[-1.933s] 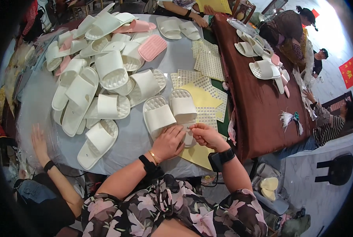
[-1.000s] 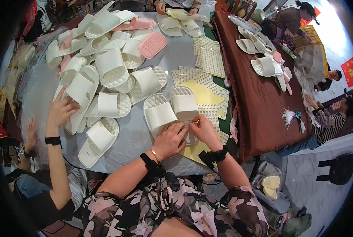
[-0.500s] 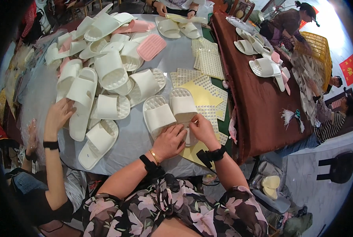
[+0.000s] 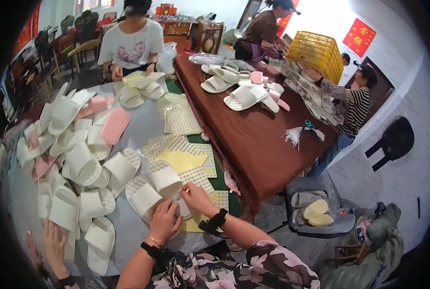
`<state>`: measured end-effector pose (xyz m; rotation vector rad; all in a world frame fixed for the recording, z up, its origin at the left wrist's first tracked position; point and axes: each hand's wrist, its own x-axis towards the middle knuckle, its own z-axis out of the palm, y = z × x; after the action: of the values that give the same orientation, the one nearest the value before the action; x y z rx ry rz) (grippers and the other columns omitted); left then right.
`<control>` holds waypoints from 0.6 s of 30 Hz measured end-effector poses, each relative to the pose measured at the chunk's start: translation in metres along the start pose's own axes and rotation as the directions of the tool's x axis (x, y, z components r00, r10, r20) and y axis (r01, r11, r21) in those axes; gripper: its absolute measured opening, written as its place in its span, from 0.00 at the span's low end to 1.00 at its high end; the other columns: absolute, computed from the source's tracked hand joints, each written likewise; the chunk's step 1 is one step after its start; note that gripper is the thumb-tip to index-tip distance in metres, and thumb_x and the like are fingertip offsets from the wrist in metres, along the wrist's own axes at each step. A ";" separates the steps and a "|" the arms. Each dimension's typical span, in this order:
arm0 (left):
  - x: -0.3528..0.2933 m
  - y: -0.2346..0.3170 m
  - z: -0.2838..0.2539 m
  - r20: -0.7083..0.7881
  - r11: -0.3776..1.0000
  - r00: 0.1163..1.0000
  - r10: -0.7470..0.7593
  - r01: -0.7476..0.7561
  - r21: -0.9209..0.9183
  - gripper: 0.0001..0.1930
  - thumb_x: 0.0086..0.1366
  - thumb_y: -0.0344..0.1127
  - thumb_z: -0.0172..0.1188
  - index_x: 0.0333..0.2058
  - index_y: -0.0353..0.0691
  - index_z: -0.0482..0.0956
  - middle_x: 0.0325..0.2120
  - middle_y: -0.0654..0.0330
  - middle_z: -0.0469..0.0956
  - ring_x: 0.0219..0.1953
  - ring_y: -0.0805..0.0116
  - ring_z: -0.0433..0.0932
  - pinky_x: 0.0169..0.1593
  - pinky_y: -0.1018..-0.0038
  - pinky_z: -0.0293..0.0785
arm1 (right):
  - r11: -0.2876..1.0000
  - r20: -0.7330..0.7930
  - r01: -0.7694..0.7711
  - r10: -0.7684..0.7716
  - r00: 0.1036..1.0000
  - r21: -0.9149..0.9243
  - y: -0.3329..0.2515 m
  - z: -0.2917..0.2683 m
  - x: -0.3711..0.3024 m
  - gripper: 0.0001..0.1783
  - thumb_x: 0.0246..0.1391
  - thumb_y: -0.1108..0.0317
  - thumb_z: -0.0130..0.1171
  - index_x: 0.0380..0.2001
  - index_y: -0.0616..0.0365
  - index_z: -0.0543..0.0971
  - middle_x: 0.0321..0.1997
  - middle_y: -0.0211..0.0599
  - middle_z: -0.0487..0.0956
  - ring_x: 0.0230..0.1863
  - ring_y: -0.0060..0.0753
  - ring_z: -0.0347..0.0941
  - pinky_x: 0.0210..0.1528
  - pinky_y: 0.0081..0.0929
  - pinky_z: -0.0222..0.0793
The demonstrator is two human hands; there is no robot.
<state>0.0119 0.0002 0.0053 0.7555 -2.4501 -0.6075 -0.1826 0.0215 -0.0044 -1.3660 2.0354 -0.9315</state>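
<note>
Right beneath the bare hands lies a pair of white slippers (image 4: pixel 166 179), side by side, toes pointing away from the wearer. The left hand (image 4: pixel 164 220) rests over their near ends, fingers loosely spread and laid on top rather than clenched. Just beside it, the right hand (image 4: pixel 195 198) bends in at the edge of the right-side slipper, fingertips drawn together; whether they pinch anything, I can't tell from where I stand. Beyond that right hand, a fan of label sheets (image 4: pixel 198 177) covers the gray table (image 4: pixel 140 121), a plain yellow sheet (image 4: pixel 186 158) among them. Off to the left hand's left, here's a tumbled heap of white slippers (image 4: pixel 82 164), with a pink slipper (image 4: pixel 115 126) lying sole up, and a co-worker's hand (image 4: pixel 53 238) reaching onto the nearer ones. Straight ahead of both hands, a person in a white T-shirt (image 4: pixel 133 45) holds a yellowish sheet (image 4: pixel 141 79) above another pair. Farther out past the right hand, more slippers (image 4: pixel 243 96) sit on a brown-covered table (image 4: pixel 253 149), a tied white tuft (image 4: pixel 294 136) nearer, and a tilted yellow crate (image 4: pixel 316 50) beyond.
</note>
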 end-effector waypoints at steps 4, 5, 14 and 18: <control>0.005 -0.006 -0.004 -0.047 0.990 0.999 -0.009 0.002 -0.142 0.20 0.55 0.39 0.64 0.45 0.36 0.78 0.48 0.50 0.74 0.52 0.49 0.72 0.56 0.60 0.68 | 1.000 -0.017 -0.017 0.017 1.000 0.007 0.000 -0.011 -0.006 0.13 0.58 0.61 0.56 0.39 0.60 0.75 0.29 0.53 0.81 0.35 0.57 0.78 0.37 0.47 0.72; 0.006 -0.005 -0.007 -0.060 0.981 0.997 -0.041 0.029 -0.190 0.18 0.55 0.38 0.64 0.43 0.36 0.79 0.46 0.50 0.75 0.50 0.49 0.73 0.55 0.60 0.69 | 1.000 -0.027 -0.016 0.017 1.000 0.011 0.001 -0.012 -0.005 0.13 0.58 0.61 0.56 0.39 0.60 0.75 0.29 0.53 0.81 0.35 0.57 0.78 0.37 0.47 0.72; -0.006 0.014 -0.011 -0.169 0.991 0.980 -0.107 0.119 0.063 0.26 0.56 0.43 0.64 0.52 0.37 0.74 0.50 0.42 0.71 0.52 0.43 0.68 0.57 0.53 0.63 | 0.989 -0.045 -0.020 0.027 0.999 0.149 0.010 -0.011 0.000 0.15 0.58 0.62 0.58 0.44 0.61 0.77 0.30 0.51 0.81 0.32 0.45 0.80 0.36 0.36 0.73; 0.008 0.022 -0.005 -0.087 0.960 0.970 -0.228 0.239 0.144 0.37 0.55 0.50 0.65 0.60 0.38 0.67 0.48 0.40 0.71 0.53 0.39 0.67 0.57 0.51 0.61 | 0.984 -0.041 -0.035 0.042 0.998 0.176 0.010 -0.011 -0.002 0.15 0.58 0.62 0.58 0.44 0.61 0.78 0.30 0.50 0.82 0.31 0.43 0.79 0.35 0.35 0.73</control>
<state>0.0003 0.0102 0.0232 1.1214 -2.3816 -0.4714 -0.1957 0.0288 -0.0047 -1.2182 1.9537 -1.1042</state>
